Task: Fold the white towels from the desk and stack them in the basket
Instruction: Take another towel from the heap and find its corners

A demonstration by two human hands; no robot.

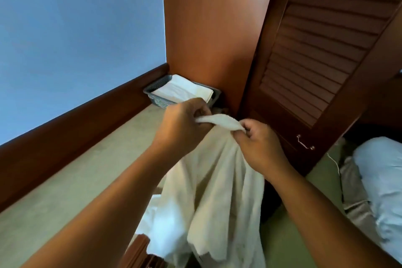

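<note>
A white towel (219, 180) hangs in the air in front of me, its top edge bunched between both hands. My left hand (185, 122) grips one end of that edge and my right hand (261, 143) pinches the other end, the two close together. The rest of the cloth drapes down in loose folds. At the far corner of the desk (65, 191) stands a grey perforated basket (156, 100) with folded white towels (185, 91) inside. More white cloth (152, 222) lies low, partly hidden behind the hanging towel.
A blue wall rises left above a dark wooden ledge (76, 126). A brown cabinet side (206, 28) and a louvred door (322, 61) with a metal handle (305, 142) stand right behind the basket. Light blue bedding (380, 180) lies at the right.
</note>
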